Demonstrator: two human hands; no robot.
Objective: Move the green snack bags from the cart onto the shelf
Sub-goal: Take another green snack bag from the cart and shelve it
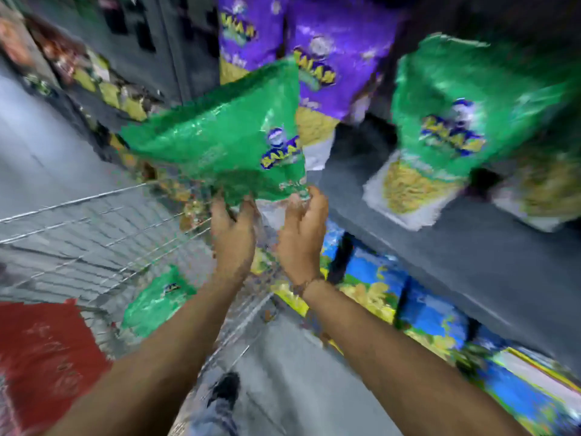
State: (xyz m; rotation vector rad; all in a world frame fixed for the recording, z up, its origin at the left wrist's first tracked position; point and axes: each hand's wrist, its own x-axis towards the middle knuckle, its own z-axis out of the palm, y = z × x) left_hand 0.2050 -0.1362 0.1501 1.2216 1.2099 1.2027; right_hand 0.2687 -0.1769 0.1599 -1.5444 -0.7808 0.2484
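Left hand [232, 234] and right hand [303, 234] both closed on the bottom edge of a green snack bag [220, 136], held tilted above the wire cart [94, 228], beside the grey shelf [471, 247] with another green bag [452, 127].

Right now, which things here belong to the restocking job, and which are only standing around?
For the job:
green bag in both hands
green bag in the cart
cart
shelf
green bag on the shelf

Just around:
purple bags
blue packs below
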